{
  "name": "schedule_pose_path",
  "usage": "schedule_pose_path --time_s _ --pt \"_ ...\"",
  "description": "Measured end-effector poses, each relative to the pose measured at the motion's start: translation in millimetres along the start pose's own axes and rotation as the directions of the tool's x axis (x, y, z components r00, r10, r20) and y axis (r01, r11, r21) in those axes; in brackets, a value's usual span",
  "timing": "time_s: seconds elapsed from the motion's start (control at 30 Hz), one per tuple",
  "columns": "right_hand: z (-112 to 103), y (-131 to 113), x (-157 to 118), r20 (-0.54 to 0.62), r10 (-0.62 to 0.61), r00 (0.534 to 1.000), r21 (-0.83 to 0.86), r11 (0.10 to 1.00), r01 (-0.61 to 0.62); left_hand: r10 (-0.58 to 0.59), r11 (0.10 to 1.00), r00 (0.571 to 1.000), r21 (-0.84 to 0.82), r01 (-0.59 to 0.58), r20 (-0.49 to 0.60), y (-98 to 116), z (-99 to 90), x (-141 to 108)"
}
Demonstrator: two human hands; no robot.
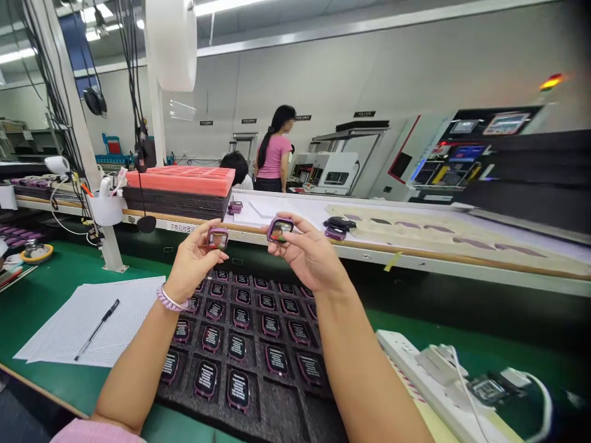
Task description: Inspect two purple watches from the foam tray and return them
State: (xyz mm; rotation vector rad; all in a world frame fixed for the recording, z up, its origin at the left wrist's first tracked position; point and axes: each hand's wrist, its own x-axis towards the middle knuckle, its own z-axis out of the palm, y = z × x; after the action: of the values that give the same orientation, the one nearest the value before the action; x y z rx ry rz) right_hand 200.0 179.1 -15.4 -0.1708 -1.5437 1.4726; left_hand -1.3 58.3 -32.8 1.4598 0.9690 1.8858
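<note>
Purple plastic frames both small watch bodies that I hold up in front of me, one in each hand. My left hand pinches the left watch body between thumb and fingertips, its glossy screen facing up toward me, and a pale bead bracelet sits on that wrist. My right hand grips the right watch body the same way, thumb below and fingers curled over its far edge, the screen tilted toward the left piece. The two pieces are near each other but apart, with a clear gap between them. Directly below my fingers lies a black foam tray, its pockets filled with rows of more purple-edged watch bodies, each with a dark face bearing white text. Left of my left wrist a sheet of gridded paper rests on the green bench mat with a black pen lying on it. Right of my right forearm a white power strip runs along the bench with plugs and cables in it. Beyond my fingertips stands a stack of dark trays topped by a pink foam tray, and farther back a person in a pink shirt stands facing away.
</note>
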Motion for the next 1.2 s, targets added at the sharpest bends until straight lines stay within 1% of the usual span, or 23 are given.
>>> schedule_pose_path --time_s 0.1,0.23,0.43,0.57,0.63,0.7,0.8,0.9,1.03,1.2 --pt "-3 1 -1 -0.01 0.017 1.0 -0.016 1.0 -0.018 -0.001 1.0 1.0 -0.003 0.001 -0.008 -2 1.1 2" --pt "-3 2 -2 0.012 0.025 1.0 -0.049 0.998 -0.025 0.0 1.0 1.0 0.009 0.0 0.005 -4 5.3 2" --pt "3 10 -5 0.062 0.037 0.997 -0.037 0.999 -0.035 0.012 0.999 1.0 0.037 -0.012 0.003 -10 7.6 1" --pt "6 6 -5 0.085 0.04 0.996 -0.067 0.997 -0.035 0.005 0.999 1.0 0.051 -0.004 -0.006 -7 9.4 4" --pt "7 -2 -3 0.083 0.03 0.996 -0.07 0.997 -0.024 0.016 0.999 1.0 0.049 -0.017 0.02 -3 12.8 9" --pt "9 -12 -3 0.079 0.009 0.997 -0.073 0.997 -0.003 0.046 0.998 0.997 0.043 -0.049 0.069 3 18.6 18" --pt "12 -31 -5 0.083 -0.028 0.996 -0.078 0.996 0.034 0.107 0.994 0.982 0.017 -0.111 0.154 14 31.0 32" --pt "14 -50 -10 0.077 -0.064 0.995 -0.105 0.992 0.072 0.164 0.986 0.964 -0.018 -0.164 0.208 25 45.0 41" --pt "15 -70 -18 0.082 -0.109 0.991 -0.164 0.979 0.121 0.224 0.975 0.943 -0.042 -0.22 0.246 37 60.5 43" --pt "16 -87 -25 0.089 -0.146 0.985 -0.185 0.97 0.161 0.278 0.96 0.924 -0.052 -0.274 0.264 49 72.0 41"
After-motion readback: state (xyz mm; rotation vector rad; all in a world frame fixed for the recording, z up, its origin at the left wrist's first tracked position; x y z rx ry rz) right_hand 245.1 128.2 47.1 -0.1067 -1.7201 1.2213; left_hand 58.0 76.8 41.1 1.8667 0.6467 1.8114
